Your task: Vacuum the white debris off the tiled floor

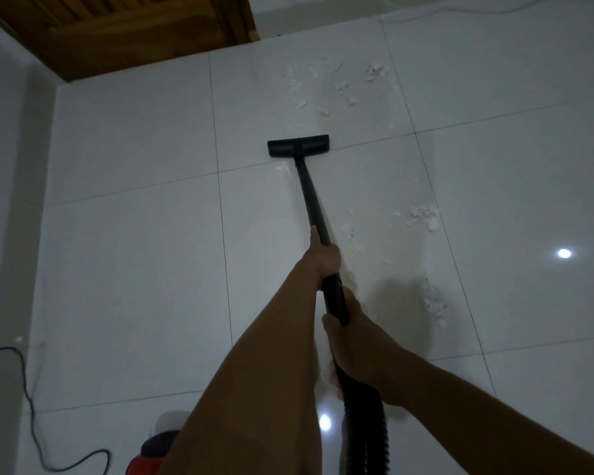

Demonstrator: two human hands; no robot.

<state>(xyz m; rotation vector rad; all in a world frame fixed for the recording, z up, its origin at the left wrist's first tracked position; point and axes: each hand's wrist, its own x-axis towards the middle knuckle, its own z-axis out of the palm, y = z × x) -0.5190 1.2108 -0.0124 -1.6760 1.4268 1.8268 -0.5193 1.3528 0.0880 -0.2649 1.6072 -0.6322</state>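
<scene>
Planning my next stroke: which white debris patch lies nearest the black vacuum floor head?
The scatter of white debris just beyond the black floor head, toward the wooden door; the other patches lie back, right of the wand.

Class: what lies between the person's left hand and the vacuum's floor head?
Head view: only the black wand, running from left hand to floor head.

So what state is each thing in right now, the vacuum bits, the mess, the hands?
Nozzle: flat on the floor.
Wand: tilted, held in both hands.
Left hand: grips the wand midway.
Right hand: grips the wand's hose end.
Debris: scattered, not yet picked up.
Hose: curving down from the wand.
Cord: loose on the floor.
</scene>
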